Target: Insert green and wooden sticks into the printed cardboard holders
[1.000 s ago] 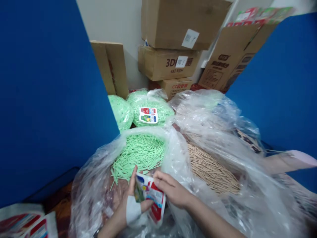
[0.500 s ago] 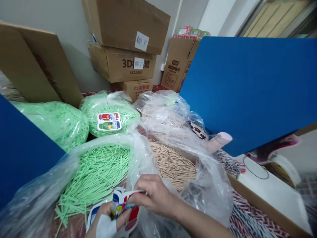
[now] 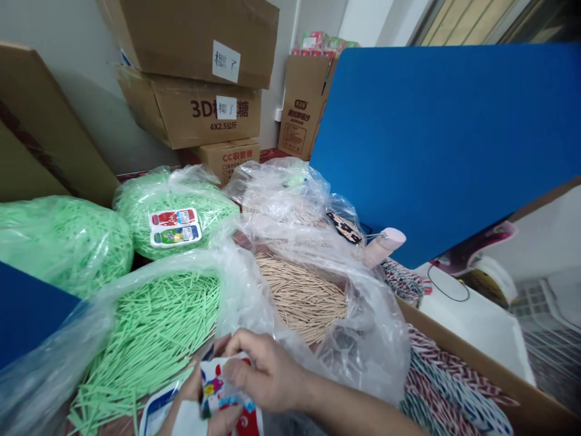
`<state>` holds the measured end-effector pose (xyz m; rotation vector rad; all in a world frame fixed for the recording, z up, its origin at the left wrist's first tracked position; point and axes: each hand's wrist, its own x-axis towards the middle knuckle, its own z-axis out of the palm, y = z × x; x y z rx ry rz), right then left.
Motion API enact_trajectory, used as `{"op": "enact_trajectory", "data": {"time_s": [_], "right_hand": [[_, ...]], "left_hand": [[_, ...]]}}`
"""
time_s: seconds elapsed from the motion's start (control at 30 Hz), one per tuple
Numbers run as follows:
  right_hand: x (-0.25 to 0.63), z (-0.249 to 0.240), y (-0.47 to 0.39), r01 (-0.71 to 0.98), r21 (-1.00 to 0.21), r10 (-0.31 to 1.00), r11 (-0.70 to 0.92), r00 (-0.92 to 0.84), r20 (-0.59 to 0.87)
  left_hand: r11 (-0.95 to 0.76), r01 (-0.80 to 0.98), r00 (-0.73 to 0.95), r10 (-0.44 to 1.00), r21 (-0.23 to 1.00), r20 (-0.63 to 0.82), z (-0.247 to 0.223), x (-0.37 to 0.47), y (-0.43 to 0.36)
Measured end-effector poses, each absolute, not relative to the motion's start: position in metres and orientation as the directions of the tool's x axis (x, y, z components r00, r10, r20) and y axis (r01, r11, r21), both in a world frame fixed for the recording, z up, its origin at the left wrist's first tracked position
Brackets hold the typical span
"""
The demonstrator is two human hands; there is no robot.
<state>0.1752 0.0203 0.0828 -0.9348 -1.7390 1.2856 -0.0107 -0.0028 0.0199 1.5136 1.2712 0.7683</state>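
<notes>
Both my hands hold a colourful printed packet (image 3: pixel 214 380) with red, white and blue artwork, low in the view. My left hand (image 3: pixel 193 402), with a white wrapping on it, grips its left and lower side. My right hand (image 3: pixel 261 369) pinches the upper edge between thumb and fingers. Beneath my left forearm lies another blue-edged printed packet (image 3: pixel 157 409), partly hidden. Just beyond my hands, an open plastic bag holds thin green sticks (image 3: pixel 158 321). Beside it, another open bag contains tan sticks (image 3: pixel 302 297).
Two closed bags of green strands (image 3: pixel 63 236) stand behind, one carrying a bottle-printed packet (image 3: pixel 175 227). Cardboard boxes (image 3: pixel 204 115) are stacked at the wall. A blue panel (image 3: pixel 445 145) rises on the right. Striped twisted sticks (image 3: pixel 454 387) fill a carton at lower right.
The view has swung slightly right, so the scene sits further left. My right hand has come closer over the packet, whose printed face now turns more toward me.
</notes>
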Motion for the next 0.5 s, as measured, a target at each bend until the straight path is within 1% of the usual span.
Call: {"op": "enact_trajectory", "data": {"time_s": [0.07, 0.13, 0.2, 0.27, 0.33, 0.4, 0.47, 0.5], "right_hand": [[0.172, 0.080, 0.018, 0.074, -0.982, 0.895, 0.171, -0.430, 0.124], [0.171, 0.081, 0.017, 0.069, -0.985, 0.899, 0.160, -0.421, 0.117], [0.172, 0.084, 0.018, 0.075, -0.979, 0.899, 0.188, -0.414, 0.141], [0.173, 0.085, 0.020, 0.108, -0.960, 0.897, 0.259, -0.395, 0.198], [0.173, 0.082, 0.023, 0.183, -0.901, 0.878, 0.392, -0.367, 0.307], [0.173, 0.077, 0.025, 0.286, -0.794, 0.827, 0.536, -0.367, 0.426], [0.175, 0.075, 0.026, 0.386, -0.695, 0.789, 0.607, -0.401, 0.466], [0.178, 0.076, 0.027, 0.407, -0.672, 0.778, 0.619, -0.434, 0.453]], "left_hand": [[0.083, 0.316, 0.295, 0.938, 0.945, -0.181, 0.024, -0.012, -0.004], [0.150, 0.296, 0.350, 0.902, 0.943, -0.253, 0.027, -0.014, -0.003], [0.208, 0.276, 0.388, 0.869, 0.939, -0.306, 0.028, -0.016, -0.001], [0.249, 0.256, 0.357, 0.874, 0.934, -0.331, 0.029, -0.017, 0.003], [0.246, 0.241, 0.291, 0.905, 0.939, -0.311, 0.031, -0.016, 0.007], [0.202, 0.237, 0.259, 0.930, 0.950, -0.262, 0.035, -0.014, 0.009], [0.159, 0.250, 0.273, 0.935, 0.955, -0.228, 0.040, -0.009, 0.011], [0.153, 0.257, 0.279, 0.934, 0.954, -0.225, 0.043, -0.006, 0.011]]}}
